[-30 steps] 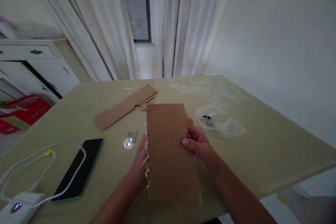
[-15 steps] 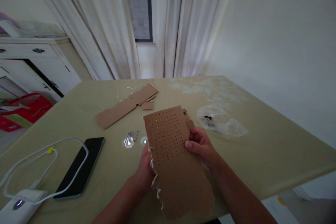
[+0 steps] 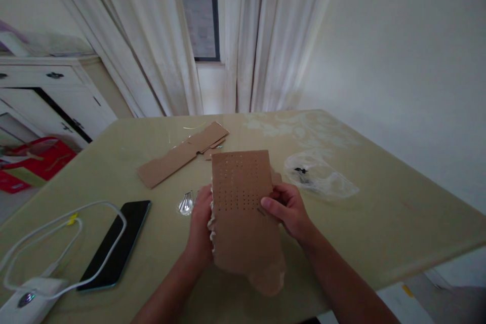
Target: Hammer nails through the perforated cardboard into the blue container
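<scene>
Both hands square the perforated cardboard [image 3: 243, 207] upright again
Half a second ago it tilted; now my left hand [image 3: 200, 225] and right hand [image 3: 288, 210] pinch its edges.

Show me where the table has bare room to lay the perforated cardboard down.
Bare tabletop lies right of the right hand, below the clear plastic bag. Crowded left of the left hand: metal nails, black phone, white cable, brown cardboard strip.

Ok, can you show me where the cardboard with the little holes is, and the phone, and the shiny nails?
cardboard with holes [image 3: 243, 212]: head view, middle of its brown face.
phone [image 3: 116, 243]: head view, middle of the dark screen.
nails [image 3: 186, 203]: head view, on the shiny bunch.
</scene>
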`<state>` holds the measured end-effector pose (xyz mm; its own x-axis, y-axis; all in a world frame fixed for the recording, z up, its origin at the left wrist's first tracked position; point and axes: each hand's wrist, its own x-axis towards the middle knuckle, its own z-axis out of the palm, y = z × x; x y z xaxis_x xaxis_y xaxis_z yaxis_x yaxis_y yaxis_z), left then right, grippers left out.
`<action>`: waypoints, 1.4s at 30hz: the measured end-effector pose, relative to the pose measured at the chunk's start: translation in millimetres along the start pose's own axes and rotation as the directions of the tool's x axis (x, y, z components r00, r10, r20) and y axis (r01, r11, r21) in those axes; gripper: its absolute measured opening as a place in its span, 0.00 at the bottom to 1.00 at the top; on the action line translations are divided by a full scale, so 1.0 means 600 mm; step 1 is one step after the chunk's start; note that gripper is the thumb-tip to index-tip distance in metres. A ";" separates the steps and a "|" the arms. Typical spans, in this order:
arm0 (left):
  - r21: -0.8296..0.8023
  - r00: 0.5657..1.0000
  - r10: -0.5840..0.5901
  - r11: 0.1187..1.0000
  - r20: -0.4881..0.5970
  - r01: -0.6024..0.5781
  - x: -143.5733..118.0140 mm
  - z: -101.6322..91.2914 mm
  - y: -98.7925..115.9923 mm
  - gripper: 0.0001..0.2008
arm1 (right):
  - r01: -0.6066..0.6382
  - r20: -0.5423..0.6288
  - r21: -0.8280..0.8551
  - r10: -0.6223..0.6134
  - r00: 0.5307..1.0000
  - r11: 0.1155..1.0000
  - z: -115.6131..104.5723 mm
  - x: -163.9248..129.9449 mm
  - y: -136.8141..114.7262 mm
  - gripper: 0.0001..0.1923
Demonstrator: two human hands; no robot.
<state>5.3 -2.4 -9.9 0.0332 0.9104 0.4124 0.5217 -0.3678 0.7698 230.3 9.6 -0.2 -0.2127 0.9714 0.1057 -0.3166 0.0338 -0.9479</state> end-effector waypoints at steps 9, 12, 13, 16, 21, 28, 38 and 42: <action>0.117 0.862 0.414 0.910 -0.293 -0.397 0.011 -0.040 0.028 0.10 | 0.058 -0.033 -0.070 -0.060 0.998 0.996 0.011 0.005 -0.007 0.17; 0.161 0.819 0.557 0.829 -0.139 -0.536 0.000 -0.035 0.044 0.15 | 0.122 -0.027 -0.239 -0.132 0.991 0.963 0.007 0.004 -0.001 0.15; 0.157 0.818 0.564 0.823 -0.113 -0.546 -0.002 -0.032 0.048 0.15 | 0.149 -0.019 -0.299 -0.162 0.987 0.943 0.007 0.004 0.000 0.14; 0.116 0.821 0.564 0.825 -0.094 -0.553 -0.004 -0.023 0.050 0.09 | 0.226 0.044 -0.442 -0.230 0.972 0.868 0.009 0.004 -0.003 0.11; 0.005 0.777 0.612 0.786 -0.148 -0.619 -0.009 -0.028 0.045 0.09 | 0.289 0.093 -0.485 -0.280 0.956 0.826 0.017 0.004 -0.012 0.11; -0.120 0.828 0.484 0.839 -0.282 -0.531 -0.011 -0.044 0.038 0.10 | 0.203 0.007 -0.396 -0.218 0.976 0.896 0.016 0.004 -0.004 0.12; -0.488 0.874 -0.421 0.832 -0.241 0.266 0.057 -0.028 -0.040 0.20 | -0.005 -0.241 0.198 0.053 0.969 0.980 -0.013 0.048 -0.031 0.20; -0.517 0.905 -0.418 0.793 -0.080 0.321 0.042 -0.002 -0.040 0.22 | -0.166 -0.141 0.119 0.182 0.973 0.979 -0.019 0.051 -0.016 0.19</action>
<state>-7.3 29.4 -17.7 -0.2567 0.9623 0.0903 -0.0166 -0.0978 0.9951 237.7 41.6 8.8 -0.1346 0.9845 -0.1123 -0.3844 -0.1564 -0.9098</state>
